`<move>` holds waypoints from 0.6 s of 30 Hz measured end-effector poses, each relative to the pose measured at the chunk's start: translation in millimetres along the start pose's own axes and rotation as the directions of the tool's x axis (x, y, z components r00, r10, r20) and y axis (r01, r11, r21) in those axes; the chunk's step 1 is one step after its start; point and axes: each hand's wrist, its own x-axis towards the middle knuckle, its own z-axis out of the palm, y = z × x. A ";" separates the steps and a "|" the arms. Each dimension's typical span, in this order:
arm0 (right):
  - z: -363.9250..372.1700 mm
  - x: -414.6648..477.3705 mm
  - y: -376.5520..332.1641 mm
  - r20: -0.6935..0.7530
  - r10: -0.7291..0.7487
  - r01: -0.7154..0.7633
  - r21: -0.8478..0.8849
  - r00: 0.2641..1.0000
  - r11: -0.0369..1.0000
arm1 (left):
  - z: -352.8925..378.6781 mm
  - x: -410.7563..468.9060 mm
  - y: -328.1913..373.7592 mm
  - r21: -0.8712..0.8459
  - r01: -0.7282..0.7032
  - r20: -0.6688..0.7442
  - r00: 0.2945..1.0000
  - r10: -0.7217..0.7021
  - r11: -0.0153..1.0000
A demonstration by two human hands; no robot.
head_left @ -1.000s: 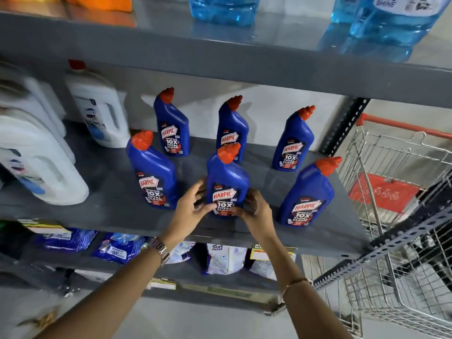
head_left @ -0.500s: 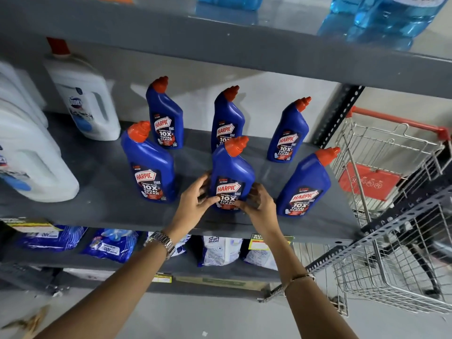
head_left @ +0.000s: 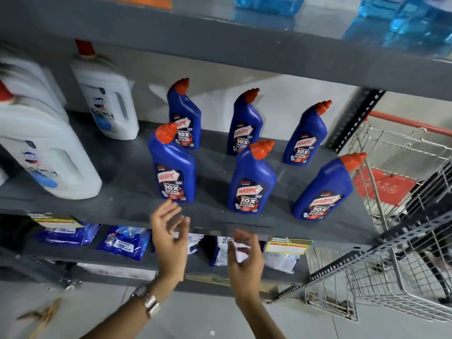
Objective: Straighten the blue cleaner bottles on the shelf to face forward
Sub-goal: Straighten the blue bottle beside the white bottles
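Note:
Several blue cleaner bottles with orange caps stand upright on the grey shelf, in a front and a back row. The front row holds a left bottle, a middle bottle and a right bottle. Their labels face me. Behind them stand the back left bottle, the back middle bottle and the back right bottle. My left hand hovers below the front left bottle, fingers apart, holding nothing. My right hand is below the shelf edge, fingers curled loosely and empty.
Large white jugs fill the left of the shelf. A wire shopping cart stands at the right, close to the shelf post. Blue packets lie on the lower shelf. Pale blue bottles sit on the upper shelf.
Both hands have let go of the front middle bottle and dropped back below the shelf edge. The bottle stays upright with its label forward.

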 end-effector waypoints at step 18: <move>104.3 94.7 -49.7 0.383 0.042 0.052 -0.231 0.923 0.971 | -63.8 126.6 -1.4 0.244 0.059 0.380 0.913 -0.152 0.968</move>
